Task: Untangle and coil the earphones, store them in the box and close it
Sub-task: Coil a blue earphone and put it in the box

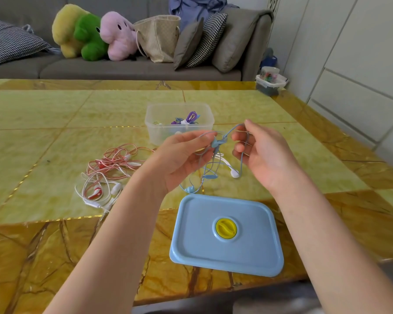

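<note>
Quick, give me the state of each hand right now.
Left hand: pinching the blue earphones cable.
Right hand: fingers curled around the same blue cable.

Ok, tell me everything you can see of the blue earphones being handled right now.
The blue earphones are a thin light-blue cable set, still tangled and not yet coiled. The left hand pinches the cable near a small blue knot of parts; the right hand holds a loop of it, raised above the table. The rest hangs down in loose loops, with one blue earbud low near the blue lid. A white earbud shows among the loops; whether they are entangled is unclear. The clear box stands just behind.
</note>
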The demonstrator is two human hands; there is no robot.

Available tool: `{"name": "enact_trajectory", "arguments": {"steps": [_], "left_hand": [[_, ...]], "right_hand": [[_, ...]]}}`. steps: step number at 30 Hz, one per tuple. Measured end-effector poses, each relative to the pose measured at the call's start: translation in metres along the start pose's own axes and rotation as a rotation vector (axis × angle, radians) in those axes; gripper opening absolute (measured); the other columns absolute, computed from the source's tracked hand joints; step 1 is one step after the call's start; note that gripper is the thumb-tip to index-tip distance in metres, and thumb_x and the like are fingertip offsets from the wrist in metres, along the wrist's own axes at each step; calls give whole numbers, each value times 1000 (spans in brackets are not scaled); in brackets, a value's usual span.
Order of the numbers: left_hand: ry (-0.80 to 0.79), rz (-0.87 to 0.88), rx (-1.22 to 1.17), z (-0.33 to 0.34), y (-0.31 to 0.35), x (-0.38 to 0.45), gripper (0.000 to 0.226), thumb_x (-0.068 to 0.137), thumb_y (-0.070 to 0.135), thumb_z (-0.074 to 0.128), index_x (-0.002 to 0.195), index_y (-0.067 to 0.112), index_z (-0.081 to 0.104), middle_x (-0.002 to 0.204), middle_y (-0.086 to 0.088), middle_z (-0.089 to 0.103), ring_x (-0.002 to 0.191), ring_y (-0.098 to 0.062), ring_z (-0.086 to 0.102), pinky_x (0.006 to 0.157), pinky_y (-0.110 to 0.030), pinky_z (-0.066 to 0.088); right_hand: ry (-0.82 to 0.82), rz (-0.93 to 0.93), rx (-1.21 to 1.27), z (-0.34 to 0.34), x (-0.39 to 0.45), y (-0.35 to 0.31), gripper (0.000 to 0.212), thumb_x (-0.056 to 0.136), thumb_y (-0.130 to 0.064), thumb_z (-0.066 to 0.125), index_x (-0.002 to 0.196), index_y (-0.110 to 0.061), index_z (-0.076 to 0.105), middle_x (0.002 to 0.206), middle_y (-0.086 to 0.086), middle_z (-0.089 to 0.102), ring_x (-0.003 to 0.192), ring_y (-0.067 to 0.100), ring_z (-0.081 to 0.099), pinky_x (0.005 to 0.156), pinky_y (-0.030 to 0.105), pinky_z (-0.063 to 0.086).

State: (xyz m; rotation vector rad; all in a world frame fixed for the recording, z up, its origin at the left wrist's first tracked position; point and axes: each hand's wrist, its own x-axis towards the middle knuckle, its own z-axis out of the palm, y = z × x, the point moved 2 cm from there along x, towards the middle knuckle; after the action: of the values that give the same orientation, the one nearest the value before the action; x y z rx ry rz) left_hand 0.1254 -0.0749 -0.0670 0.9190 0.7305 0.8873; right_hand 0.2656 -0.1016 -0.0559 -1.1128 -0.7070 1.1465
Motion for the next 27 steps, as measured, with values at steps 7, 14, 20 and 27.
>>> {"name": "enact_trajectory", "arguments": {"steps": [7, 14, 20, 27], "left_hand": [[90, 47, -72, -5, 0, 4, 10, 85, -2, 58, 88, 4, 66, 87, -9, 62, 76, -13, 57, 69, -19, 57], [68, 93, 21, -3, 0, 2, 7, 87, 5, 58, 85, 2, 65, 73, -3, 68, 63, -4, 64, 64, -12, 54], [190, 68, 212, -5, 2, -1, 15, 92, 13, 56, 79, 12, 64, 59, 6, 62, 43, 0, 47, 36, -10, 33], [174, 97, 531, -5, 5, -2, 10, 87, 29, 64, 80, 22, 68, 49, 14, 47, 41, -2, 36, 41, -11, 28]], "right_hand": [[-99, -109, -292, 3, -5, 0, 7, 86, -11, 63, 79, -12, 62, 64, 0, 63, 47, 9, 47, 50, 19, 39], [-118, -191, -515, 6, -5, 0, 12, 84, 2, 60, 83, -8, 66, 67, 3, 65, 45, 5, 49, 45, 16, 35], [-56, -243, -620, 4, -3, 1, 18, 85, -3, 58, 80, -15, 70, 66, -2, 65, 45, 8, 42, 44, 12, 35], [-71, -167, -433, 1, -1, -2, 23, 93, 1, 47, 78, -11, 59, 71, 7, 66, 43, 8, 51, 41, 17, 34]]}}
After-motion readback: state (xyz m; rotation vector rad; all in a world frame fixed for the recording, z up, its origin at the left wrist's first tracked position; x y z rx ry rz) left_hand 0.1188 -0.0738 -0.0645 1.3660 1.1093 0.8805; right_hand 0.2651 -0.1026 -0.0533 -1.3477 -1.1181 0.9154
